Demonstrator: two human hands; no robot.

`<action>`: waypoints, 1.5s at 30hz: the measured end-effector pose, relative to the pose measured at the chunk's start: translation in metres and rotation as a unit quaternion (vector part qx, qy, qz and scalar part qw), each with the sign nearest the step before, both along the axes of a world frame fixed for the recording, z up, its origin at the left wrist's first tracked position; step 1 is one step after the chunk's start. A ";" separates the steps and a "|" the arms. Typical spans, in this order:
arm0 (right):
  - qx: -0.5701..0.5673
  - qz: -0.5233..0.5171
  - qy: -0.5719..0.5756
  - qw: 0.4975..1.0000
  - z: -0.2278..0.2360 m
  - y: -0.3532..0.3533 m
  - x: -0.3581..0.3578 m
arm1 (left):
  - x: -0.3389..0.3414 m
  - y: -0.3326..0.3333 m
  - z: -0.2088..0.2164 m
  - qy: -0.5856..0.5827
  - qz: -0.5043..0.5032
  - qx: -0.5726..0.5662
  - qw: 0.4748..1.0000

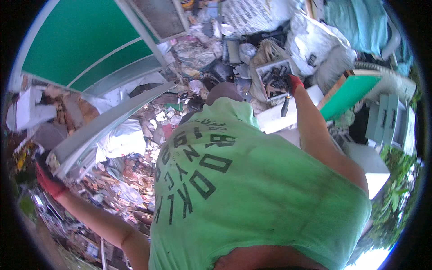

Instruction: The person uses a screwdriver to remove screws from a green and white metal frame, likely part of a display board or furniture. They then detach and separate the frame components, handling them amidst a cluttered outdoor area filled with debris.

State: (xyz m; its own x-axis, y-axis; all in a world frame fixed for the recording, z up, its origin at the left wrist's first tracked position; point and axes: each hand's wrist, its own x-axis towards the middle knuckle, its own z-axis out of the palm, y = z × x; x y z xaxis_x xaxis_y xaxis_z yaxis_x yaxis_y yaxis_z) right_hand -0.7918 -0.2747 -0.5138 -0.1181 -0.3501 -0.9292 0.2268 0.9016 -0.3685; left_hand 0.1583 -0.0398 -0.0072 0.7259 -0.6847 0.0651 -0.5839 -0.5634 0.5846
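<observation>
My left hand [50, 180], in a red and black glove, is closed round the near end of a long grey metal profile [112, 112]. The profile slants up and away to the right over the rubble. At far right my right hand [294, 84], in a similar glove, is at the right side of a grey box [273, 98]. Several dark objects [274, 81] that I cannot make out lie inside. A screwdriver [285, 107] with a dark handle points downward just below that hand. The dark fingertips blend into the box's contents, so their grip is hidden.
A green panel in a pale frame [85, 40] stands at the upper left. White sacks [310, 40] fill the upper right, with a smaller green board [348, 94] below them. Broken scraps [126, 180] cover the ground. Grey drawers [387, 119] stand at the right.
</observation>
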 end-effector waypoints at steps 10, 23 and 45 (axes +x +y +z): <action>-0.036 0.131 -0.514 0.847 0.111 -0.054 0.284 | -0.093 -0.028 0.009 -0.105 -0.141 0.012 0.984; -0.543 0.351 -0.261 0.717 0.358 0.115 0.579 | -0.097 -0.008 0.034 -0.283 -0.307 0.066 0.906; -0.247 0.214 -0.491 0.808 0.390 0.226 0.588 | -0.111 0.018 0.048 -0.214 -0.351 0.105 0.905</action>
